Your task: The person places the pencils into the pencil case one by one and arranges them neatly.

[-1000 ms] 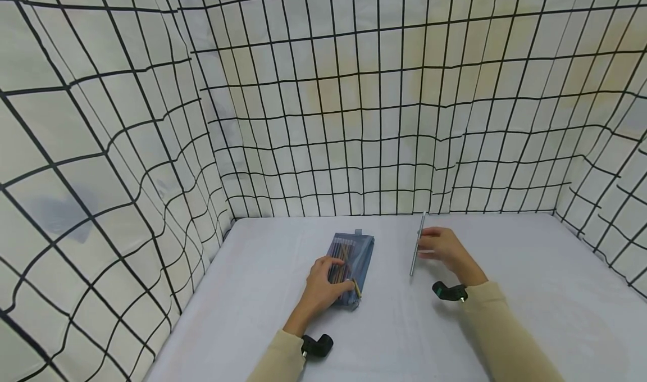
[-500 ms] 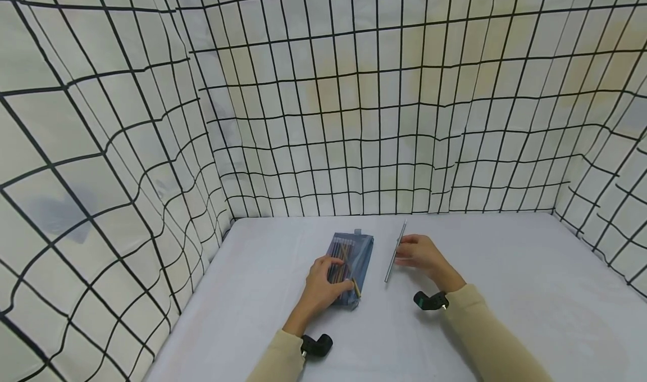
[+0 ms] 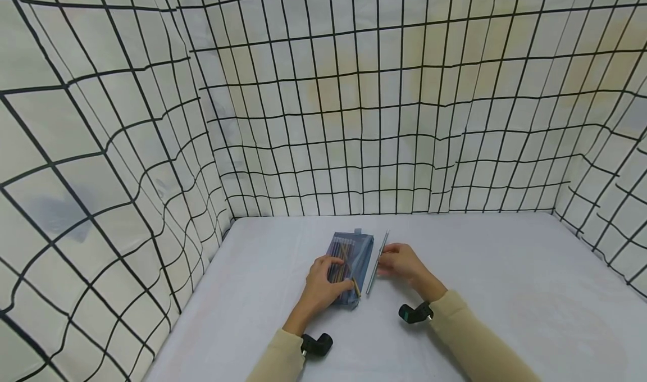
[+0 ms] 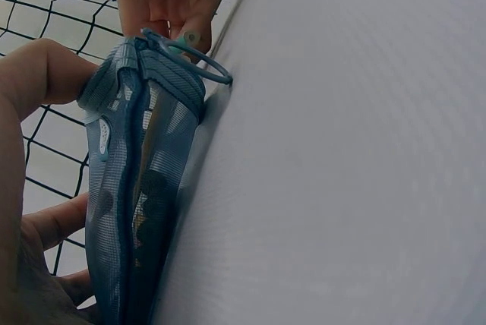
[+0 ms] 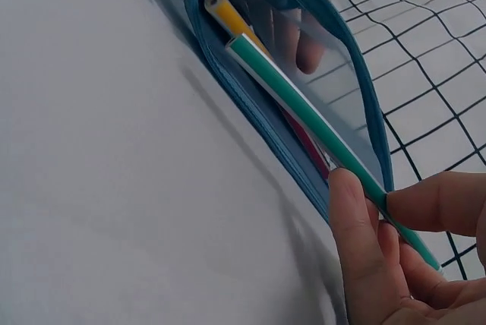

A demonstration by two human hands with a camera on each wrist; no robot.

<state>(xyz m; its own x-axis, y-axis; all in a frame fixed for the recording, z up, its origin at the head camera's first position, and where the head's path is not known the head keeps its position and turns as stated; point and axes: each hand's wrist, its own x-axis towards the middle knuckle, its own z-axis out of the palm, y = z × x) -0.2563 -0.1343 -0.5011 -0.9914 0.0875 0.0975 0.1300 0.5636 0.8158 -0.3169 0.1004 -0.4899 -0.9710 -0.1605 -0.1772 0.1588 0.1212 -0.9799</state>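
Observation:
A blue mesh pencil case (image 3: 361, 256) lies on the white table with several pencils inside. My left hand (image 3: 326, 283) holds it, thumb and fingers spread across its upper side. In the right wrist view, its zipped mouth gapes, and a yellow pencil (image 5: 231, 17) shows within. My right hand (image 3: 404, 265) pinches a green-and-white striped pencil (image 5: 296, 108) between thumb and fingers, close beside the case's open edge. Part of a dark red pencil (image 5: 307, 143) is visible behind the green one. A zipper pull (image 4: 104, 139) hangs on the case in the left wrist view.
White cloth covers the table (image 3: 505, 258). Behind and to the left stand pale walls with black netting (image 3: 354, 118). A black wrist camera (image 3: 317, 346) sits on the left wrist, another camera (image 3: 415, 313) on the right.
My right hand has carried the green pencil leftward and slightly nearer, from well right of the pencil case to right beside it. My left hand and the case have stayed put.

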